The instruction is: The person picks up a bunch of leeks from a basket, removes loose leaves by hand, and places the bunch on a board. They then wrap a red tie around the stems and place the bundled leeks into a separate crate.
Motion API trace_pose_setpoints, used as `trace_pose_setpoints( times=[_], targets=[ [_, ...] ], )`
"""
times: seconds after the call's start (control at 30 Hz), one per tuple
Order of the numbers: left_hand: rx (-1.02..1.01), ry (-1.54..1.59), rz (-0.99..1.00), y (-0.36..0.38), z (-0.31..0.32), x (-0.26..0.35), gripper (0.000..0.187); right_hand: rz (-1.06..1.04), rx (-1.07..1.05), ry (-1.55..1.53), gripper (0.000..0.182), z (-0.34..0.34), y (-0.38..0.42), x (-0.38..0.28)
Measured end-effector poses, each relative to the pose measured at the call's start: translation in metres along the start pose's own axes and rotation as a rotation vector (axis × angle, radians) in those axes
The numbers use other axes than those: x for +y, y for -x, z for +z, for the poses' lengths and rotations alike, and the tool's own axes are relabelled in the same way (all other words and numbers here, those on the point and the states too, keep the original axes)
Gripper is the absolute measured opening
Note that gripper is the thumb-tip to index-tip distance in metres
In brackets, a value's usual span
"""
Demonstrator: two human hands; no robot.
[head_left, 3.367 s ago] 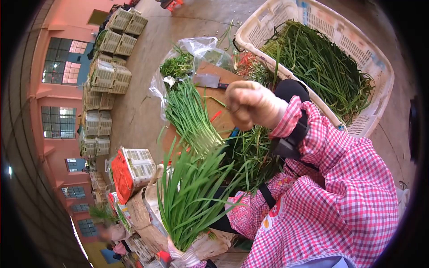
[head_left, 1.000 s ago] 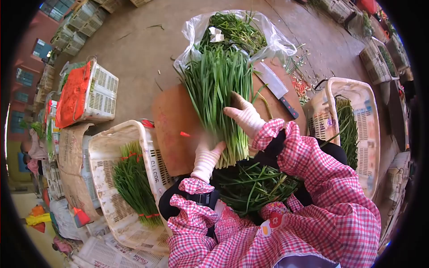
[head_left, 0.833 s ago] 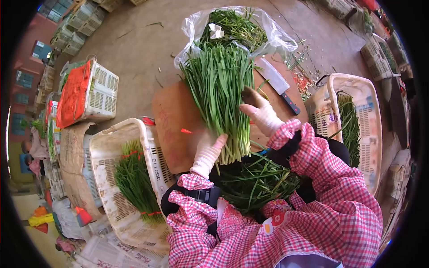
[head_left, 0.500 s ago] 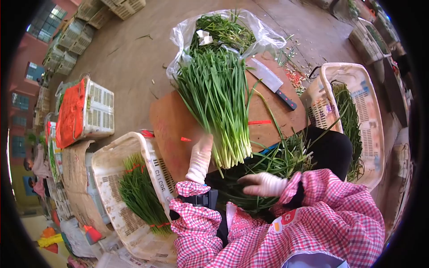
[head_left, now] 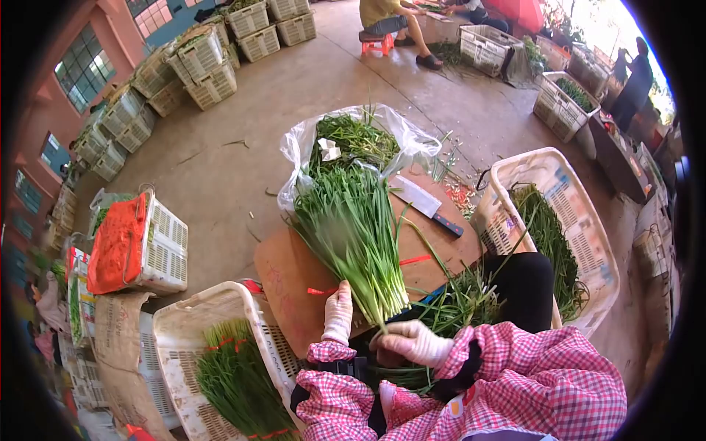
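A large loose bunch of garlic chives (head_left: 349, 228) lies on a brown board (head_left: 283, 294), its pale stalk ends toward me. My left hand (head_left: 340, 316), in a light knitted covering, grips the left side of the bunch near its lower end. At the pale ends, my right hand (head_left: 415, 343) has thumb and fingers pinched on a stalk tip that sticks out. A cleaver (head_left: 419, 198) with a dark handle rests on the board to the right of the bunch. Loose green leaves (head_left: 471, 305) are heaped over my lap beside the right hand.
A white crate (head_left: 206, 301) with banded chive bundles stands at left. Another crate (head_left: 555, 158) at right contains loose leaves. Beyond the board is a clear plastic bag (head_left: 294, 158) of greens. A seated person (head_left: 412, 33) and stacked crates (head_left: 209, 81) are farther off.
The view has tilted up, showing more of the floor and people beyond. My right hand has moved from over the lap leaves to the stalk ends and closed there; the left stays beside the bunch.
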State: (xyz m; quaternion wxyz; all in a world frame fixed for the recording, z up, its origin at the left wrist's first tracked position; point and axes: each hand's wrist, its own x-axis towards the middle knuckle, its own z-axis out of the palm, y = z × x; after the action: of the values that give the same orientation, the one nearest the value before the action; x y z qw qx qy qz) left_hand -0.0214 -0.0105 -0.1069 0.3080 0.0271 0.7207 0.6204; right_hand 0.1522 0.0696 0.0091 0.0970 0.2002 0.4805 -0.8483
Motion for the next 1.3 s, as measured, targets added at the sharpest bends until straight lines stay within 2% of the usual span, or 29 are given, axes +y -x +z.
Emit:
trace_pose_setpoints(
  times=[0.1, 0.17, 0.23, 0.27, 0.3, 0.37, 0.43, 0.57, 0.63, 0.73, 0.77, 0.83, 0.9, 1.0, 1.03, 1.1, 1.17, 1.23, 1.27, 1.3],
  targets=[
    [-0.012, -0.125, 0.071, -0.004, -0.003, -0.015, 0.044, -0.325, 0.085, -0.002, 0.023, 0.010, 0.016, -0.041],
    [-0.020, -0.208, 0.102, -0.006, -0.006, -0.026, 0.042, -0.369, 0.225, 0.179, 0.023, 0.005, 0.010, -0.048],
    [0.053, -0.449, 0.227, 0.001, -0.004, -0.019, 0.040, -0.338, 0.406, 0.573, 0.025, -0.005, -0.011, -0.046],
    [0.024, -0.521, 0.169, 0.011, -0.003, -0.001, 0.043, -0.302, 0.434, 0.789, 0.027, -0.016, -0.025, -0.034],
    [0.072, -0.522, 0.200, 0.013, 0.000, -0.001, 0.047, -0.264, 0.462, 1.004, 0.030, -0.027, -0.039, -0.021],
    [0.056, -0.506, 0.192, 0.025, 0.001, 0.019, 0.051, -0.110, 0.474, 1.071, 0.034, -0.036, -0.050, -0.002],
    [0.041, -0.493, 0.164, 0.031, 0.000, 0.026, 0.054, -0.074, 0.483, 1.053, 0.035, -0.038, -0.055, 0.014],
    [0.110, -0.859, 0.345, 0.031, 0.009, 0.023, 0.059, -0.066, 0.388, 1.168, 0.036, -0.038, -0.061, 0.019],
    [0.117, -0.995, 0.269, 0.032, 0.016, 0.024, 0.061, -0.072, 0.348, 1.213, 0.037, -0.037, -0.058, 0.011],
    [0.037, -1.104, 0.161, 0.030, 0.018, 0.031, 0.065, -0.098, 0.109, 1.423, 0.041, -0.049, -0.051, -0.005],
    [0.032, -1.126, 0.146, 0.030, 0.019, 0.032, 0.064, -0.284, 0.033, 1.378, 0.038, -0.040, -0.036, -0.029],
    [0.035, -1.136, 0.155, 0.028, 0.020, 0.032, 0.062, -0.355, -0.017, 1.300, 0.032, -0.040, -0.029, -0.056],
    [0.049, -1.158, 0.198, 0.029, 0.020, 0.027, 0.057, -0.575, 0.087, 1.312, 0.021, -0.041, -0.041, -0.071],
    [0.060, -1.133, 0.271, 0.030, 0.020, 0.018, 0.048, -1.207, -0.114, 1.446, 0.031, -0.064, -0.108, -0.074],
    [0.009, -1.147, 0.165, 0.029, 0.021, 0.026, 0.048, -1.190, -0.233, 1.459, 0.031, -0.071, -0.127, -0.069],
    [0.044, -1.109, 0.195, 0.027, 0.021, 0.020, 0.049, -1.199, -0.319, 1.415, 0.030, -0.080, -0.162, -0.049],
    [0.075, -1.108, 0.216, 0.030, 0.017, 0.009, 0.049, -1.064, -0.332, 1.435, 0.029, -0.093, -0.183, -0.026],
    [0.064, -0.957, 0.363, 0.029, 0.004, -0.002, 0.045, -1.083, -0.346, 1.381, 0.027, -0.103, -0.192, -0.012],
    [0.059, -0.780, 0.398, 0.030, -0.005, 0.004, 0.036, -1.066, -0.337, 1.381, 0.028, -0.104, -0.193, -0.011],
    [0.059, -0.497, 0.269, 0.031, -0.015, -0.002, 0.028, -1.048, -0.327, 1.380, 0.030, -0.104, -0.193, -0.009]
  ],
)
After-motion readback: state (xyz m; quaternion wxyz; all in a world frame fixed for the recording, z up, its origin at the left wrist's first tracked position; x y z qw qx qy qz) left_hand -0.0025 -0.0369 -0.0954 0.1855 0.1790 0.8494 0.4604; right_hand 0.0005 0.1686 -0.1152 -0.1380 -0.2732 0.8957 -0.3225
